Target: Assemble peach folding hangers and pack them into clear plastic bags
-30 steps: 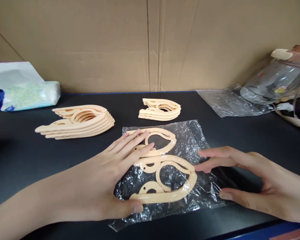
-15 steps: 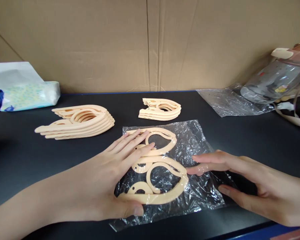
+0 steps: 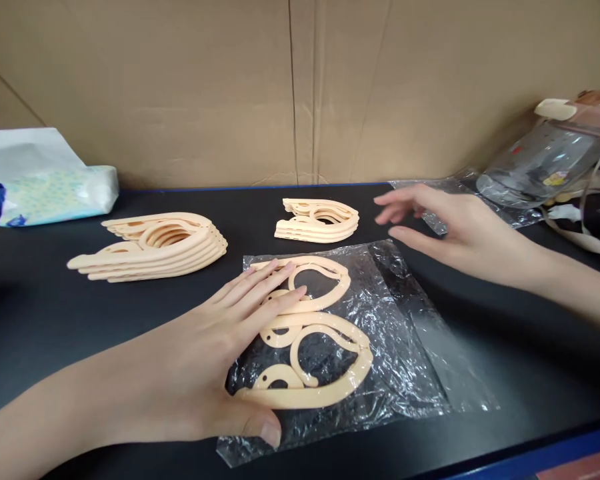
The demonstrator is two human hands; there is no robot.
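A clear plastic bag (image 3: 405, 347) lies flat on the black table (image 3: 505, 320) with two peach plastic swan-shaped pieces (image 3: 325, 387) inside it. My left hand (image 3: 215, 367) lies flat on the bag's left part, fingers stretched over the pieces, thumb at the near edge. My right hand (image 3: 445, 227) hovers open above the table, fingers pointing left toward a small stack of the same peach pieces (image 3: 317, 220) behind the bag. A larger stack of peach pieces (image 3: 155, 243) sits at the left.
A cardboard wall (image 3: 290, 87) closes off the back. A tissue pack (image 3: 55, 190) lies at the far left. At the right are more clear plastic bags (image 3: 445, 200) and a transparent bottle with a pale cap (image 3: 545, 160). A blue table edge runs along the front right.
My right hand has left the bag's right side and moved up and back toward the small stack. The near piece in the bag slid a little left. My left hand stayed put.
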